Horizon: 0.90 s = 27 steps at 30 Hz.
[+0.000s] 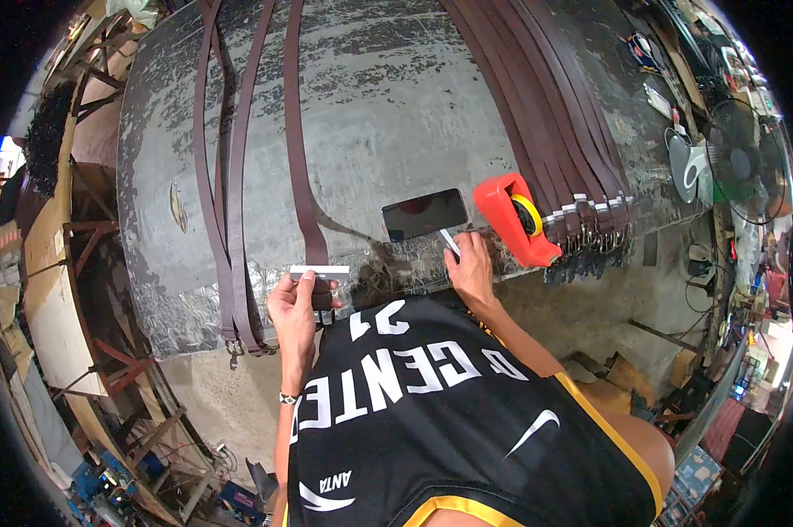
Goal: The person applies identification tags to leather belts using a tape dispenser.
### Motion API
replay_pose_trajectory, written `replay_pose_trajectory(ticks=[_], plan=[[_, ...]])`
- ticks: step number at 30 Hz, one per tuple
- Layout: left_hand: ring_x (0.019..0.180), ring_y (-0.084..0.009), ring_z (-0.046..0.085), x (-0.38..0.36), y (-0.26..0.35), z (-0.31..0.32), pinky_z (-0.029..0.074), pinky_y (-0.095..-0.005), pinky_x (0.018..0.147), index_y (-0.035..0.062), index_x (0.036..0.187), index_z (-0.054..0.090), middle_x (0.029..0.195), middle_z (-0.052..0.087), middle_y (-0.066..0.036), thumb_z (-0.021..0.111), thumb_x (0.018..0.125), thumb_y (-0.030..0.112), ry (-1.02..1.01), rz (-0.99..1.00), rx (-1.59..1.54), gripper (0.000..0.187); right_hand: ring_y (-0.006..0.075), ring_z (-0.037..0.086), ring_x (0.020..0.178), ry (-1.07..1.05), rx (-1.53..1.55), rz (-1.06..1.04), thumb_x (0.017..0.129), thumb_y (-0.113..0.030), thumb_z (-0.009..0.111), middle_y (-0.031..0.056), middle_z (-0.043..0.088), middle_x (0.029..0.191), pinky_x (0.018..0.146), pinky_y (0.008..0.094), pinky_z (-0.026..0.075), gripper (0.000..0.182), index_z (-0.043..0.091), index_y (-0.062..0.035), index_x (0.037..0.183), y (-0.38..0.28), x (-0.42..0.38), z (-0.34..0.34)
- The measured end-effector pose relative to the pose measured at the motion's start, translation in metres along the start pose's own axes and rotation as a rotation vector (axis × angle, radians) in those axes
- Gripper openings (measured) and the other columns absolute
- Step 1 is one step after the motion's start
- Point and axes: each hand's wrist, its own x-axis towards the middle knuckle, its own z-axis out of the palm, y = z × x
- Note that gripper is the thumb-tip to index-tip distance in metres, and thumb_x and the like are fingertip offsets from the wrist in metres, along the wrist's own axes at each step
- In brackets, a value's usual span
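My left hand is closed at the table's near edge, its thumb pressed on a flat white strip. That strip lies crosswise over the lower end of a brown leather belt, whose buckle end sits by my fingers. My right hand pinches a slim white piece, pointing away from me; its exact kind I cannot tell. Just beyond it lies a black phone. A red tape dispenser with a yellow-cored roll is right of my right hand.
More brown belts stretch along the worn grey table at left. A row of belts with buckles and white tags lies at right. A black fan stands beyond the right edge; wooden shelving is at left.
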Motion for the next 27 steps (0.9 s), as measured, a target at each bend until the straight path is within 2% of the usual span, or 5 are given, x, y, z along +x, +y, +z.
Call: replay_pose_trajectory(ticks=[7,13,27], plan=[[0.068,-0.0159,0.068,0.001,-0.001,0.002,0.058,-0.0304,0.057,-0.0043,0.098,0.064,0.083,0.070,-0.013,0.054,0.101,0.015,0.024,0.016,0.010,0.022,0.0388,0.053,0.102,0.064,-0.067,0.034,0.084,-0.014,0.069,0.0168,0.056,0.104,0.088,0.0481,0.045,0.024,0.060,-0.0022,0.102,0.004,0.005,0.000],[0.068,-0.0163,0.068,0.003,-0.007,-0.003,0.058,-0.0304,0.057,-0.0048,0.098,0.064,0.082,0.070,-0.013,0.054,0.101,0.015,-0.014,0.018,0.020,0.022,0.0356,0.053,0.103,0.076,-0.096,-0.020,0.083,-0.015,0.070,0.0144,0.056,0.104,0.089,0.0464,0.044,0.023,0.061,-0.0038,0.101,0.009,0.006,0.000],[0.066,-0.0161,0.067,0.002,-0.004,0.000,0.057,-0.0295,0.055,-0.0047,0.098,0.063,0.082,0.070,-0.013,0.054,0.101,0.016,0.009,0.008,0.028,0.023,0.0354,0.053,0.101,0.050,-0.033,-0.097,0.083,-0.012,0.070,0.0140,0.056,0.102,0.088,0.0456,0.044,0.023,0.061,-0.0027,0.102,0.015,0.010,-0.008]])
